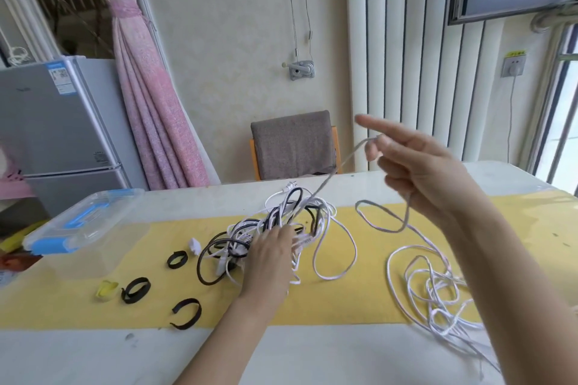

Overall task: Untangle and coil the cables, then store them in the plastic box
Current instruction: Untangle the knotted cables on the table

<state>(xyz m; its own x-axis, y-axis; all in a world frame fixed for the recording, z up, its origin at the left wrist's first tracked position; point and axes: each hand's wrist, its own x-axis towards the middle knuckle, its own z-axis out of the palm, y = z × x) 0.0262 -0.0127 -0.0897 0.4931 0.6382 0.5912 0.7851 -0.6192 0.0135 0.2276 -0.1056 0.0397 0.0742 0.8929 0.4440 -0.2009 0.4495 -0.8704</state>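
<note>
the left hand [269,256] lies flat with straight fingers pressing the tangle [281,216] of black and white cables at the middle of the yellow mat [359,300], the raised right hand [416,172] curls its fingers round a white cable [331,178] rising from the tangle, forefinger straight, and the lidded box [84,222] sits far left.

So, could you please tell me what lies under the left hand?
The left hand rests on the tangle of black and white cables, on the yellow mat. The strands beneath the palm are covered.
</note>
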